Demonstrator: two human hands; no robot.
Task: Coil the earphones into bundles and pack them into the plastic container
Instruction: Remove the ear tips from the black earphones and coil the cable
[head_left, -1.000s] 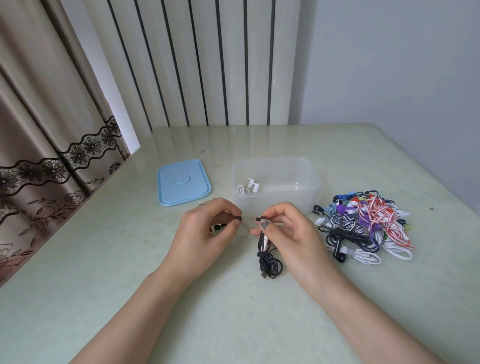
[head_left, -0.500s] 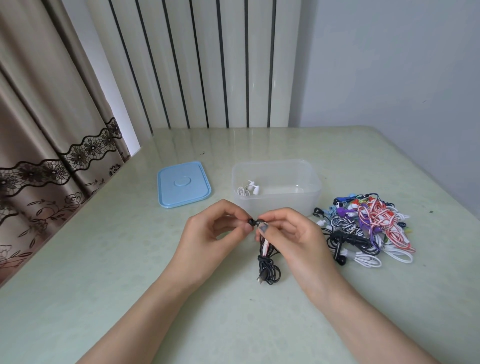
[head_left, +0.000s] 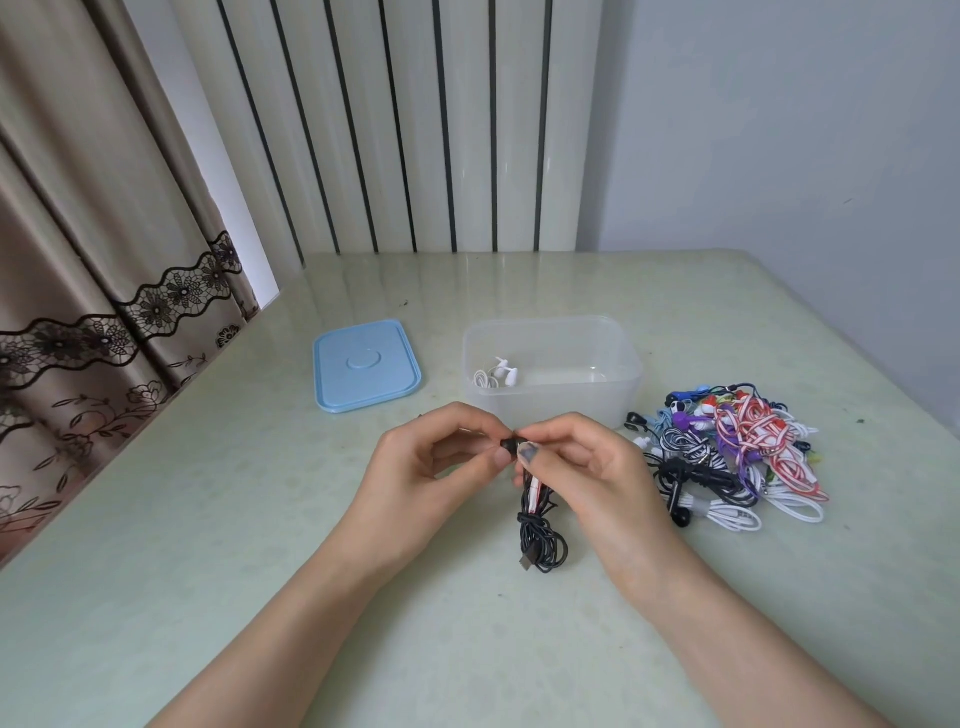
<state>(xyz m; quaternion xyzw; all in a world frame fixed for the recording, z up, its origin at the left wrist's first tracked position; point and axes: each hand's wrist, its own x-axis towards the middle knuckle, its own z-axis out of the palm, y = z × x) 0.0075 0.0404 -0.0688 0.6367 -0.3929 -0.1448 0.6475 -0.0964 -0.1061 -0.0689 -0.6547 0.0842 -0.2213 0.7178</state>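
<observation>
- Between your two hands, just in front of the plastic container (head_left: 553, 395), sits the working spot: your left hand (head_left: 415, 467) and right hand (head_left: 582, 467) meet at the fingertips over the table (head_left: 208, 545).
- Left of your hands the table runs bare up to its left edge, where the curtain (head_left: 78, 260) hangs; toward you the surface is taken only by your forearms.
- On the right the room is tighter: the pile of loose earphones (head_left: 727, 457) lies near your right hand, a narrow strip of table between them, and its far-left strands come close to the container's right corner.
- Beyond the container the tabletop is open back to the striped wall panel (head_left: 415, 130).
- Your left hand pinches a black earbud (head_left: 509, 445) between thumb and forefinger; the other fingers curl in.
- Your right hand pinches the top of the black earphones (head_left: 540, 535) (thumb on top, nail showing), touching the left fingertips at the bud.
- From that pinch the cable hangs down in a loose bundle whose lower loops and plug rest on the table below your hands.
- Count: one container, open, with one white earphone bundle (head_left: 493, 376) in its left end.
- One blue lid (head_left: 363, 366) lies flat to the container's left, apart from it.
- One black set in hand; the pile holds too many tangled sets to count.
</observation>
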